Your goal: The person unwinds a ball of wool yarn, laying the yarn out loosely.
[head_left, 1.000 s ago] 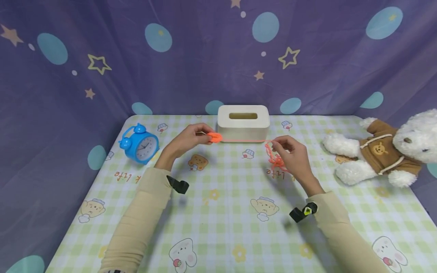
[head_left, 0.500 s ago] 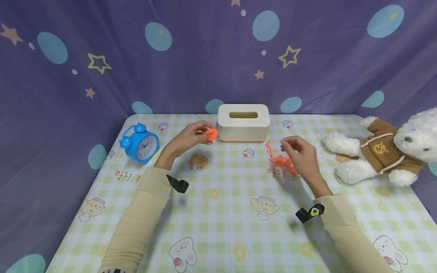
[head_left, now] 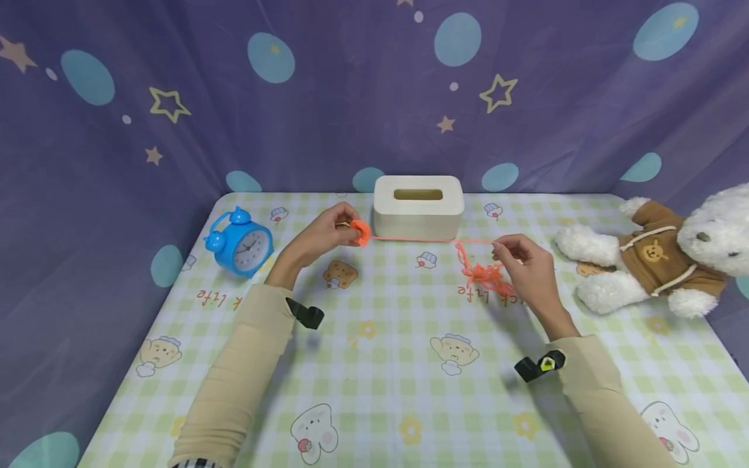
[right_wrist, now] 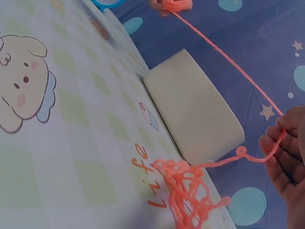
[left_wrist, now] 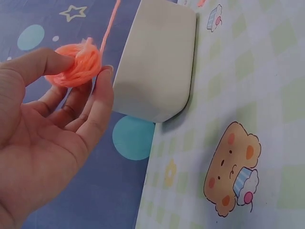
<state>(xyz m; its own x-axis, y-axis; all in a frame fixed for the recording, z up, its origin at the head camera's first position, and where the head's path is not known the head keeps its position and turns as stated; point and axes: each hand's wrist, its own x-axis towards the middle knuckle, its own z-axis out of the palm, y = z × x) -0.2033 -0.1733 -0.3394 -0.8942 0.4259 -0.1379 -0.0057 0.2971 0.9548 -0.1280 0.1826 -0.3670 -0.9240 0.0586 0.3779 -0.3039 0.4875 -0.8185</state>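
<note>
My left hand (head_left: 326, 234) pinches a small wound ball of orange yarn (left_wrist: 78, 67) between thumb and fingers, above the table. From that ball a yarn strand (right_wrist: 228, 59) runs taut across the front of the tissue box to my right hand (head_left: 529, 270), whose thumb and fingertips pinch it. Beyond the pinch the strand hangs slack, with a small loop in it, down to a loose tangle of orange yarn (right_wrist: 186, 191). The tangle (head_left: 487, 276) lies on the tablecloth just left of my right hand.
A cream tissue box (head_left: 418, 218) stands at the back middle, behind the strand. To the left is a blue alarm clock (head_left: 242, 247). A white teddy bear (head_left: 661, 253) in a brown hoodie sits at the right. A purple curtain (head_left: 363, 117) hangs behind the checked tablecloth (head_left: 374, 390).
My right hand has moved to the right, away from the left, and the strand between them is longer. The ball has turned in my left hand, which shifted slightly left.
</note>
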